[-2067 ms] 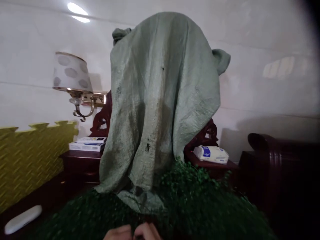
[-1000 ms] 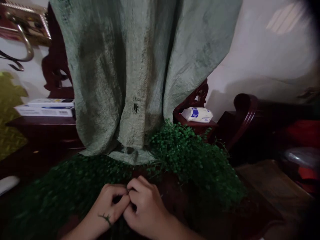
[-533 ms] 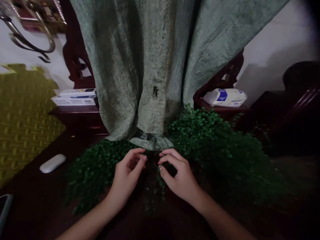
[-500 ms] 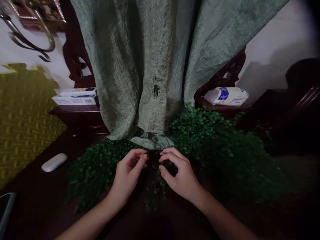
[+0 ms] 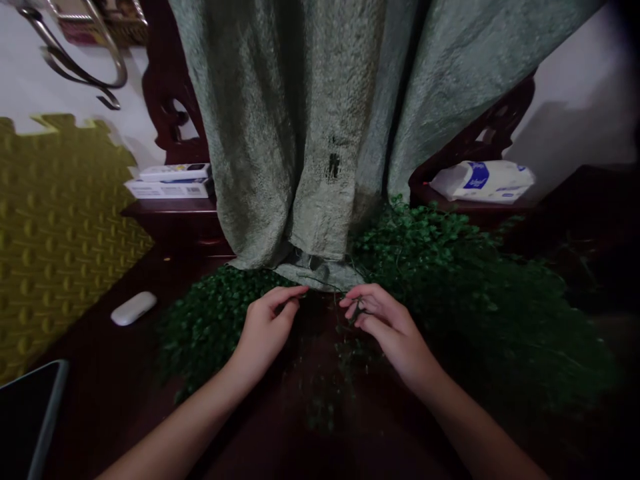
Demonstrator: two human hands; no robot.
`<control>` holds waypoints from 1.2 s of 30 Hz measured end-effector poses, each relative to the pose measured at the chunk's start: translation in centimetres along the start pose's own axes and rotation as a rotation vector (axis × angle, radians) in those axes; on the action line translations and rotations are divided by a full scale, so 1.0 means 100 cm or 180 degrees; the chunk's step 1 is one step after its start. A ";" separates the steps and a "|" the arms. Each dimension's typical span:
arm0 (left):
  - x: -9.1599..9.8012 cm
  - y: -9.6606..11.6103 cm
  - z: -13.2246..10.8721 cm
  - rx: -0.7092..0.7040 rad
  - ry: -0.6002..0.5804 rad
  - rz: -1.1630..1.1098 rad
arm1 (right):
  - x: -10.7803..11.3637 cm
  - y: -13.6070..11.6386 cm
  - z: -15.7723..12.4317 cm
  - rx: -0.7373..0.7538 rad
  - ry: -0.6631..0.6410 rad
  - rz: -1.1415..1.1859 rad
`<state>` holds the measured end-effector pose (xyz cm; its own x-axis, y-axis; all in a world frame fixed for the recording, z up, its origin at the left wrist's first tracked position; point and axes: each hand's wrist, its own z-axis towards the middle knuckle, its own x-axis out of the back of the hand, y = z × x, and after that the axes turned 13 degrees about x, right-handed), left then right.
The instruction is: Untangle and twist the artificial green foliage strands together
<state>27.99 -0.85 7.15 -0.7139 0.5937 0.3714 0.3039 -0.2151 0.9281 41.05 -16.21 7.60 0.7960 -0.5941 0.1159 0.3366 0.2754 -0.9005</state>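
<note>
Green leafy stems lie in two piles on the dark wooden table: a smaller left pile (image 5: 215, 310) and a larger right pile (image 5: 465, 293). My left hand (image 5: 270, 323) is beside the left pile, its thumb and fingers pressed together; what they hold is too small to make out. Between the piles, my right hand (image 5: 387, 327) has its fingers curled around a thin green stem (image 5: 359, 310). Loose sprigs (image 5: 323, 410) lie nearer to me. Behind both hands hangs a grey-green woven cloth (image 5: 325, 120) with a small hole, its lower edge on the table.
A white case (image 5: 133, 309) and a phone (image 5: 30, 420) lie at the left. Small boxes (image 5: 170, 183) and a tissue pack (image 5: 485, 181) rest on ledges either side of the cloth. A metal hook (image 5: 80, 60) is at the upper left.
The view has shifted, so the surroundings sit further right. My left hand's fingers have closed together. My right hand has moved right, and a thin stem now shows in its fingers.
</note>
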 end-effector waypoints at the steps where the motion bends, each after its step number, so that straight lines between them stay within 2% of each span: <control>1: 0.000 0.000 0.000 -0.0047 -0.0015 0.0057 | 0.000 0.001 0.000 0.0027 -0.0015 -0.0058; 6: -0.002 -0.001 -0.003 -0.0175 -0.0120 0.0213 | -0.002 0.003 0.000 0.0109 -0.0095 -0.0251; 13: -0.001 0.003 -0.006 -0.0241 -0.0043 0.0504 | 0.002 0.004 0.001 0.0106 -0.0207 -0.0290; 15: -0.002 0.007 -0.009 -0.0321 -0.0204 0.0432 | 0.004 0.005 0.002 0.0155 -0.0310 -0.0238; 17: -0.004 0.012 -0.013 -0.0380 -0.0517 0.0330 | 0.006 0.005 0.002 0.0232 -0.0405 -0.0182; 22: -0.015 0.010 -0.023 -0.0144 -0.1326 -0.0108 | 0.003 0.001 0.000 0.0391 -0.0452 0.0027; 26: -0.022 0.002 -0.029 -0.0043 -0.1505 -0.0045 | -0.002 -0.004 -0.005 0.0561 -0.0742 0.0031; 29: -0.025 -0.002 -0.032 0.0054 -0.1497 -0.0064 | -0.002 -0.003 -0.009 0.0854 -0.0953 -0.0538; 32: -0.027 -0.002 -0.032 0.0240 -0.1534 -0.0315 | 0.000 -0.004 -0.011 0.1254 -0.0730 -0.1522; 36: -0.023 0.005 -0.029 0.0671 -0.1512 -0.0758 | 0.001 -0.012 -0.010 0.1483 -0.0130 -0.1907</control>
